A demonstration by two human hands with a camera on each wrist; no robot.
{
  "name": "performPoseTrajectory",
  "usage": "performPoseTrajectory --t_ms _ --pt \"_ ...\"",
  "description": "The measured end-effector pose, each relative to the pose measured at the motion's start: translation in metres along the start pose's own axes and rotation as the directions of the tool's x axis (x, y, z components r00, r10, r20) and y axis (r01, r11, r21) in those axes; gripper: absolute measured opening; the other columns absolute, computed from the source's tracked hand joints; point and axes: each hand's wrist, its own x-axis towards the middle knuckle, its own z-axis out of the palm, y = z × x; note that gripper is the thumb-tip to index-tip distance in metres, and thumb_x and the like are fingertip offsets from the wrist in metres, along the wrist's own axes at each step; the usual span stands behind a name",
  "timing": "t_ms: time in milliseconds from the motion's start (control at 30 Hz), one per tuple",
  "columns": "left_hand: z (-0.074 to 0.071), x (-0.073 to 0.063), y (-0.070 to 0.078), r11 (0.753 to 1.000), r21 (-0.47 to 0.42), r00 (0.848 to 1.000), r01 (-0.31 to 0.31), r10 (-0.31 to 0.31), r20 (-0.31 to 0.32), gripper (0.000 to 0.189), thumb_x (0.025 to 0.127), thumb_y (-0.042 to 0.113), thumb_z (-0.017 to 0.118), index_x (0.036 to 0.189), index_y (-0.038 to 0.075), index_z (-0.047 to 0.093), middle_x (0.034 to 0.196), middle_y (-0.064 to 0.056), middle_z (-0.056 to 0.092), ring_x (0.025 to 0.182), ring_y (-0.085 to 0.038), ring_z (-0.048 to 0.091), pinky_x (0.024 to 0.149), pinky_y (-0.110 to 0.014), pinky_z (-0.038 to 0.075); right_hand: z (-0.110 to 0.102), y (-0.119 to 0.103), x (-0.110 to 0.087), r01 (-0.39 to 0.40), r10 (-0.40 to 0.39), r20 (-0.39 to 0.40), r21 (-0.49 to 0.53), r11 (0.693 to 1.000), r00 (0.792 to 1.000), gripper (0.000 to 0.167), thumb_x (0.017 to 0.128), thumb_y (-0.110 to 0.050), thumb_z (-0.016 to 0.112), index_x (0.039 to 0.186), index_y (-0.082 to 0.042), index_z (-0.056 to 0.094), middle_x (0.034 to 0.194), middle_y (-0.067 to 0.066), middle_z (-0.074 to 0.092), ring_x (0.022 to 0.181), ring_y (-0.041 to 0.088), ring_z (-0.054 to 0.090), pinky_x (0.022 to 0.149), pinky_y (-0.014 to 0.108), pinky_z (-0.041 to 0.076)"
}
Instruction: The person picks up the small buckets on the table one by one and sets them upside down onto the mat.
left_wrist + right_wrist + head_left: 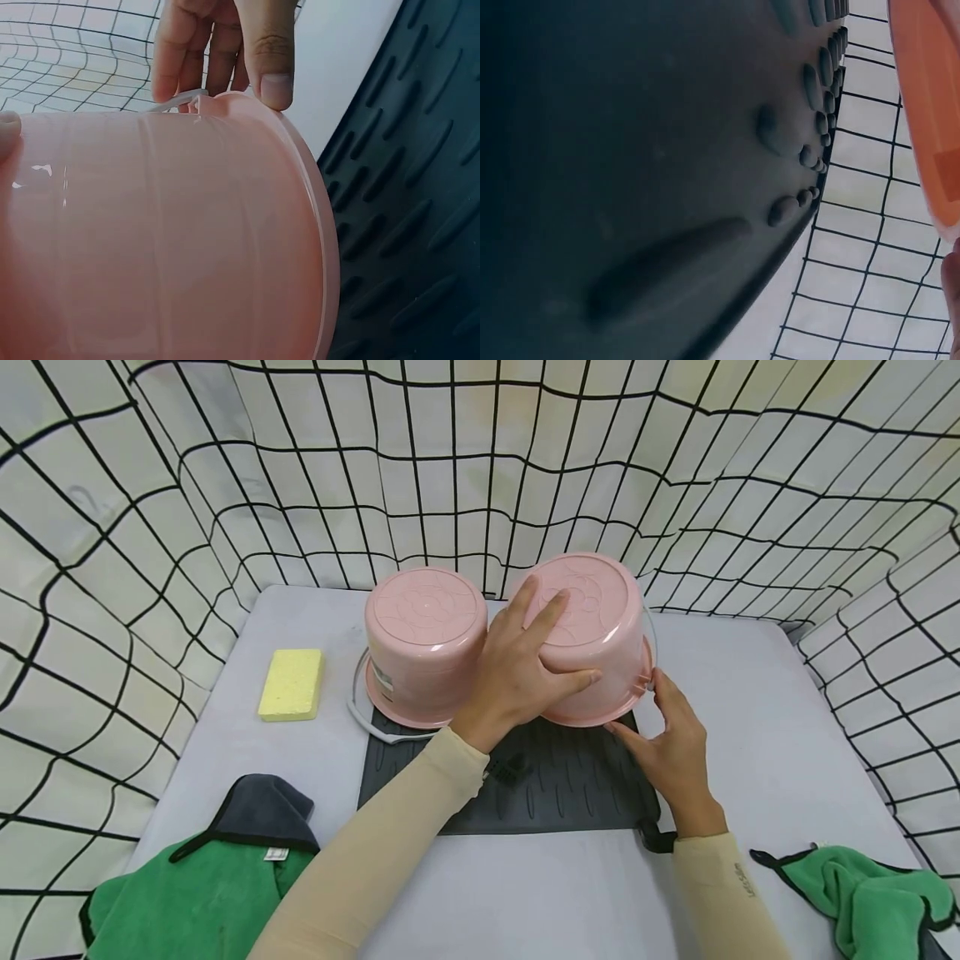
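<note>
Two pink buckets stand upside down, side by side. The right bucket (592, 652) sits a little tilted over the dark ribbed drying mat (555, 785). My left hand (517, 668) lies across it, fingers spread over the base and thumb along the wall. At the rim, my right hand (671, 743) pinches the edge near the handle mount, with the thumb (276, 90) on the rim. The left bucket (423, 660) rests on the mat, its white handle (386, 737) lying out in front. The right wrist view catches the held bucket's rim (919, 127) beyond the mat (667, 150).
A yellow sponge (291, 685) lies on the white table (525, 893) at the left. Green and grey cloths sit at the front, one at left (202, 893), one at right (870, 893). Black wire mesh (465, 468) encloses the back and sides.
</note>
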Motion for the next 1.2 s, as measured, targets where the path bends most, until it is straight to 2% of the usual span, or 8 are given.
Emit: performPoseTrajectory --t_ms 133,267,467,633,733,867,1033,1200 --pt "0.005 0.001 0.000 0.999 0.029 0.999 0.023 -0.024 0.040 0.100 0.074 0.066 0.085 0.158 0.025 0.048 0.172 -0.007 0.024 0.143 -0.039 0.043 0.108 -0.058 0.046 0.001 0.000 -0.002 -0.077 0.079 0.053 -0.038 0.996 0.996 0.101 0.064 -0.003 0.099 0.151 0.008 0.048 0.143 0.023 0.061 0.129 0.038 0.062 0.101 0.048 0.052" --pt "0.009 0.001 0.000 0.997 0.071 0.997 0.022 -0.027 0.077 0.099 0.076 0.068 0.083 0.159 0.028 0.047 0.172 -0.007 0.024 0.142 -0.043 0.043 0.106 -0.059 0.048 0.003 -0.003 -0.003 -0.170 0.176 0.114 -0.062 0.984 0.978 0.099 0.068 -0.004 0.098 0.152 0.009 0.045 0.142 0.026 0.061 0.126 0.041 0.063 0.098 0.054 0.054" --pt "0.013 0.002 -0.001 0.990 0.136 0.995 -0.025 0.011 0.103 0.099 0.075 0.070 0.082 0.158 0.027 0.049 0.171 -0.009 0.027 0.141 -0.046 0.044 0.102 -0.060 0.051 0.007 -0.009 -0.005 -0.296 0.307 0.164 -0.092 0.951 0.937 0.097 0.071 -0.004 0.097 0.150 0.013 0.045 0.136 0.031 0.061 0.110 0.049 0.067 0.091 0.058 0.057" --pt "0.015 0.002 -0.002 0.985 0.164 0.990 -0.055 0.033 0.137 0.100 0.074 0.071 0.082 0.158 0.027 0.049 0.171 -0.009 0.027 0.141 -0.048 0.044 0.097 -0.065 0.052 0.013 -0.013 -0.004 -0.381 0.397 0.199 -0.116 0.917 0.896 0.096 0.073 -0.006 0.096 0.150 0.016 0.043 0.134 0.035 0.061 0.113 0.050 0.066 0.093 0.058 0.056" --pt "0.016 0.003 -0.002 0.982 0.177 0.988 -0.065 0.038 0.153 0.101 0.074 0.072 0.082 0.158 0.027 0.049 0.171 -0.009 0.027 0.141 -0.049 0.043 0.097 -0.063 0.053 0.016 -0.014 -0.004 -0.405 0.423 0.215 -0.122 0.906 0.880 0.094 0.073 -0.007 0.096 0.148 0.015 0.044 0.129 0.035 0.063 0.112 0.049 0.066 0.094 0.058 0.056" --pt "0.016 0.004 -0.004 0.979 0.186 0.984 -0.079 0.046 0.172 0.101 0.074 0.072 0.082 0.158 0.027 0.048 0.171 -0.009 0.027 0.140 -0.049 0.044 0.098 -0.062 0.053 0.020 -0.015 -0.005 -0.411 0.431 0.226 -0.134 0.902 0.873 0.090 0.073 -0.009 0.096 0.145 0.016 0.048 0.121 0.034 0.066 0.106 0.048 0.067 0.089 0.059 0.056" --pt "0.016 0.006 -0.004 0.976 0.203 0.978 -0.084 0.041 0.204 0.100 0.075 0.073 0.081 0.158 0.029 0.048 0.171 -0.008 0.026 0.137 -0.047 0.045 0.091 -0.060 0.057 0.024 -0.014 -0.007 -0.423 0.446 0.262 -0.142 0.895 0.856 0.085 0.076 -0.013 0.095 0.143 0.014 0.051 0.117 0.034 0.067 0.103 0.047 0.067 0.087 0.060 0.056" --pt "0.016 0.006 -0.004 0.972 0.216 0.974 -0.089 0.040 0.222 0.100 0.075 0.073 0.080 0.159 0.030 0.047 0.171 -0.008 0.026 0.137 -0.047 0.045 0.088 -0.060 0.058 0.026 -0.013 -0.009 -0.436 0.459 0.305 -0.144 0.889 0.835 0.075 0.079 -0.015 0.093 0.139 0.007 0.054 0.128 0.031 0.066 0.118 0.047 0.065 0.098 0.059 0.053"
